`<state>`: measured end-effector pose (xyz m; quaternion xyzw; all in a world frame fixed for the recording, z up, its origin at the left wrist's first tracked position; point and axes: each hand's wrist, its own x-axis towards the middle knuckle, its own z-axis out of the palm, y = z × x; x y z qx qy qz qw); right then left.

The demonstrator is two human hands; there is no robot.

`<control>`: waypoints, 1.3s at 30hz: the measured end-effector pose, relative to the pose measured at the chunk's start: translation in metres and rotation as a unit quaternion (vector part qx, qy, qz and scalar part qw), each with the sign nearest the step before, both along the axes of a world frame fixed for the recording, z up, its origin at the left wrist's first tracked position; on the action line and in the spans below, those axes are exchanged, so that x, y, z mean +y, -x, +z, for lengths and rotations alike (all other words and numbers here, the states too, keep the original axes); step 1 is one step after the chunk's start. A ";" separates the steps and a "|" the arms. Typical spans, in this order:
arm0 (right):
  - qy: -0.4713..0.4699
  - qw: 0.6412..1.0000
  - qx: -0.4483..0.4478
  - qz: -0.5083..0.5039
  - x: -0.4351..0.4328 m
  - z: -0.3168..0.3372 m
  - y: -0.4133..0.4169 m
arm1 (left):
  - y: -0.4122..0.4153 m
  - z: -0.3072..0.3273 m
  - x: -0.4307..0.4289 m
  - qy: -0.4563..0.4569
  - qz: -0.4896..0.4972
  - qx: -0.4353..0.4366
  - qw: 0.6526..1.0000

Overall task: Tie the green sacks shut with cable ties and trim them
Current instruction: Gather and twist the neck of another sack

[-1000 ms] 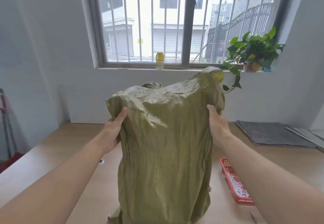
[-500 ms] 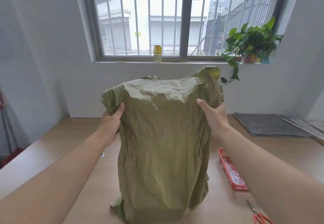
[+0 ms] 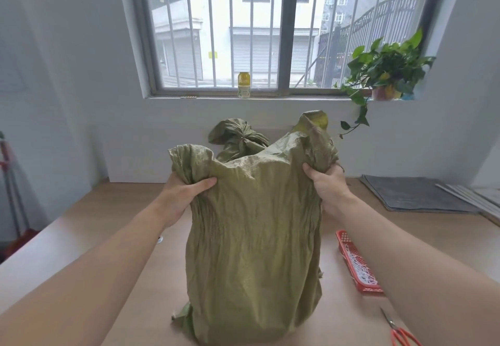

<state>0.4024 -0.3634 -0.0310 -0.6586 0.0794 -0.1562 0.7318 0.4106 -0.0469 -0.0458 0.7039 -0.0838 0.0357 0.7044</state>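
Note:
A crumpled green sack [image 3: 254, 242] stands upright on the wooden table [image 3: 81, 237] in front of me. My left hand [image 3: 184, 191] grips the bunched fabric at its upper left corner. My right hand [image 3: 328, 183] grips the gathered fabric at its upper right corner. Behind it stands a second green sack [image 3: 239, 140] whose neck is gathered shut. A red basket [image 3: 357, 261] holding white cable ties [image 3: 359, 267] lies to the right. Red-handled scissors [image 3: 397, 329] lie at the lower right.
Grey mats [image 3: 414, 194] are stacked at the table's far right. On the window sill stand a yellow jar [image 3: 244, 85] and a potted plant [image 3: 384, 75]. A small white object [image 3: 160, 240] lies beside my left forearm.
The sack's top has been lowered and its corners bunched inward by both hands, so the tied sack behind shows. The view tilted down, revealing the scissors.

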 end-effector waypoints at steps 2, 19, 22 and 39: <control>0.042 0.999 0.012 -0.002 0.000 -0.002 -0.004 | -0.002 -0.001 -0.002 -0.008 0.004 -0.003 1.000; 0.041 0.997 0.018 0.058 0.013 -0.011 -0.005 | 0.005 0.003 -0.024 -0.071 -0.074 0.003 0.995; 0.063 0.994 -0.015 0.088 0.015 -0.011 -0.004 | 0.001 0.002 -0.025 -0.153 -0.104 -0.013 0.983; 0.114 0.989 0.000 0.096 0.022 -0.020 -0.013 | -0.015 -0.016 -0.039 -0.118 0.014 -0.005 0.993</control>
